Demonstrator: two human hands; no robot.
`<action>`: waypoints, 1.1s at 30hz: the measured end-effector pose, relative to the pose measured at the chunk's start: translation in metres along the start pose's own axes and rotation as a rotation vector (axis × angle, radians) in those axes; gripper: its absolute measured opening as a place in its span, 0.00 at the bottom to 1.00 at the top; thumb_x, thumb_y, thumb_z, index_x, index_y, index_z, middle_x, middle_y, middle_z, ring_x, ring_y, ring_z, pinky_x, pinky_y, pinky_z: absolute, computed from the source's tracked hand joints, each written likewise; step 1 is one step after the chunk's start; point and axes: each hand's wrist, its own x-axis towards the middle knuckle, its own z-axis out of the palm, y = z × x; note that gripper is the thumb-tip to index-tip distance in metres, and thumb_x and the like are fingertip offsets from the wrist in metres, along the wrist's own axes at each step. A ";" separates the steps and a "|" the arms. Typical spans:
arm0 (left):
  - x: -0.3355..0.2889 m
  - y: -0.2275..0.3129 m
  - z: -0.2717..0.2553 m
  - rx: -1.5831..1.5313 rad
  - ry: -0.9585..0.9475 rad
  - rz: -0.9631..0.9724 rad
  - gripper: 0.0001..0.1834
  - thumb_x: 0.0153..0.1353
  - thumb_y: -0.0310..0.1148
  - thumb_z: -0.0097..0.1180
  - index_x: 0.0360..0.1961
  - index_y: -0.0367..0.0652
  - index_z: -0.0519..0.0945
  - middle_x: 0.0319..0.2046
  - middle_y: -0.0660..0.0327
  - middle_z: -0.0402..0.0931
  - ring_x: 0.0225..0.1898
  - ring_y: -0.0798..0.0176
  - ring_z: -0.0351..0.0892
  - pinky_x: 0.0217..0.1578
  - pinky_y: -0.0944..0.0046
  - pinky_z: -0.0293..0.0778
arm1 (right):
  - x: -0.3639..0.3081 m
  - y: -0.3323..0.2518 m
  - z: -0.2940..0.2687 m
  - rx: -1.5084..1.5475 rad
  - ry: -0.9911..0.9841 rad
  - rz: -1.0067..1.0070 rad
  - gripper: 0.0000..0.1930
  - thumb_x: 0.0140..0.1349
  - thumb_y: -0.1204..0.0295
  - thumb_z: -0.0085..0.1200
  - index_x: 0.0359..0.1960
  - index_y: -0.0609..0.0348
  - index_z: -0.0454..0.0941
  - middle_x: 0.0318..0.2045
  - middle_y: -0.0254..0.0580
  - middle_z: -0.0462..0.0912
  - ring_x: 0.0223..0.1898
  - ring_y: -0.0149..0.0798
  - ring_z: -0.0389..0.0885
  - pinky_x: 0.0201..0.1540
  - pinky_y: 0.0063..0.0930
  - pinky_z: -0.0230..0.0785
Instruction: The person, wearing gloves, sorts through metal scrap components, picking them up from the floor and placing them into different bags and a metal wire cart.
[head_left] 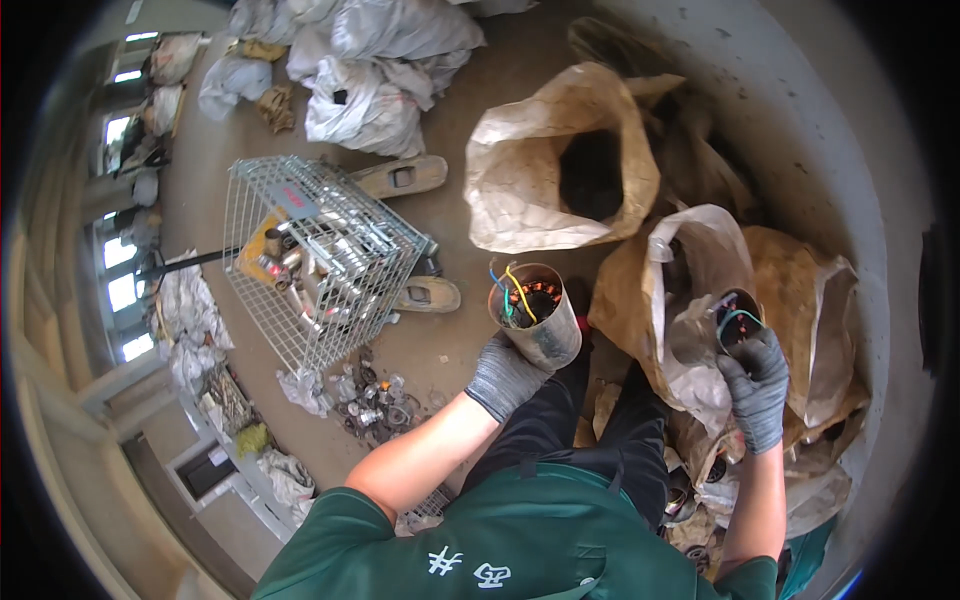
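Observation:
My left hand (505,375), in a grey glove, grips a round metal motor stator (535,313) from below; copper windings and blue, yellow and green wires show in its open top. My right hand (757,385), also gloved, holds a second, smaller stator (738,318) with a green wire, just above a torn white and brown sack (690,300). Both pieces are raised in front of me, roughly a forearm's length apart.
A wire mesh cage (315,255) filled with metal parts stands to the left, with loose scrap (370,400) on the floor below it. An open brown sack (560,160) sits ahead. White filled bags (370,70) lie farther back. A concrete wall (800,120) curves on the right.

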 end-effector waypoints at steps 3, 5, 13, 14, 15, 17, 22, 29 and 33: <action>-0.028 0.051 0.002 -0.038 -0.088 0.061 0.22 0.68 0.40 0.48 0.60 0.46 0.70 0.62 0.57 0.69 0.64 0.53 0.67 0.68 0.47 0.61 | -0.004 0.004 0.007 0.327 0.028 0.245 0.10 0.56 0.70 0.66 0.27 0.58 0.75 0.26 0.32 0.73 0.30 0.30 0.72 0.37 0.25 0.65; -0.045 0.107 -0.025 -0.071 -0.137 0.166 0.29 0.63 0.37 0.52 0.65 0.43 0.67 0.66 0.54 0.66 0.67 0.54 0.65 0.70 0.49 0.56 | -0.003 0.001 0.023 0.561 0.067 0.344 0.10 0.58 0.68 0.66 0.30 0.58 0.76 0.27 0.30 0.76 0.28 0.28 0.76 0.36 0.24 0.73; -0.157 0.437 -0.162 0.376 0.457 1.175 0.23 0.67 0.38 0.50 0.60 0.37 0.72 0.53 0.53 0.78 0.52 0.53 0.78 0.50 0.57 0.75 | -0.006 0.036 0.049 1.343 0.149 0.636 0.07 0.63 0.68 0.59 0.37 0.55 0.83 0.27 0.33 0.82 0.26 0.33 0.77 0.37 0.39 0.76; -0.173 0.485 -0.175 0.460 0.591 1.292 0.22 0.68 0.39 0.50 0.58 0.36 0.74 0.50 0.54 0.80 0.50 0.53 0.79 0.47 0.57 0.77 | -0.002 0.037 0.051 1.393 0.202 0.732 0.06 0.64 0.68 0.58 0.34 0.54 0.85 0.25 0.33 0.82 0.25 0.33 0.77 0.37 0.39 0.73; -0.193 0.530 -0.176 0.538 0.660 1.372 0.22 0.68 0.40 0.50 0.56 0.35 0.75 0.48 0.55 0.82 0.47 0.53 0.81 0.44 0.58 0.78 | -0.002 0.047 0.052 1.481 0.194 0.759 0.07 0.65 0.67 0.57 0.35 0.54 0.84 0.24 0.33 0.82 0.25 0.34 0.77 0.37 0.40 0.74; -0.157 0.555 -0.144 0.739 0.834 1.319 0.21 0.68 0.39 0.51 0.56 0.36 0.75 0.47 0.55 0.82 0.47 0.54 0.80 0.45 0.59 0.78 | -0.012 0.071 0.050 1.637 0.168 0.743 0.08 0.67 0.66 0.55 0.36 0.55 0.84 0.34 0.40 0.84 0.26 0.34 0.72 0.41 0.37 0.75; -0.117 0.559 -0.107 1.170 1.016 1.217 0.19 0.69 0.36 0.52 0.56 0.36 0.75 0.46 0.55 0.81 0.45 0.57 0.80 0.45 0.60 0.76 | -0.021 0.088 0.049 1.657 0.308 0.832 0.05 0.66 0.69 0.55 0.35 0.56 0.81 0.34 0.38 0.83 0.25 0.34 0.70 0.40 0.37 0.74; -0.009 0.280 -0.020 1.486 0.366 1.177 0.19 0.67 0.34 0.58 0.55 0.36 0.75 0.45 0.57 0.77 0.44 0.64 0.77 0.49 0.64 0.74 | -0.041 0.070 0.055 0.988 0.397 0.583 0.07 0.59 0.69 0.65 0.35 0.57 0.82 0.29 0.33 0.82 0.28 0.34 0.79 0.38 0.37 0.81; 0.003 0.067 0.037 1.725 -0.118 0.572 0.19 0.64 0.34 0.61 0.53 0.37 0.76 0.43 0.57 0.80 0.46 0.65 0.80 0.50 0.65 0.77 | -0.038 0.046 0.049 0.172 0.118 0.150 0.08 0.52 0.72 0.70 0.28 0.60 0.82 0.27 0.37 0.76 0.32 0.34 0.78 0.37 0.32 0.74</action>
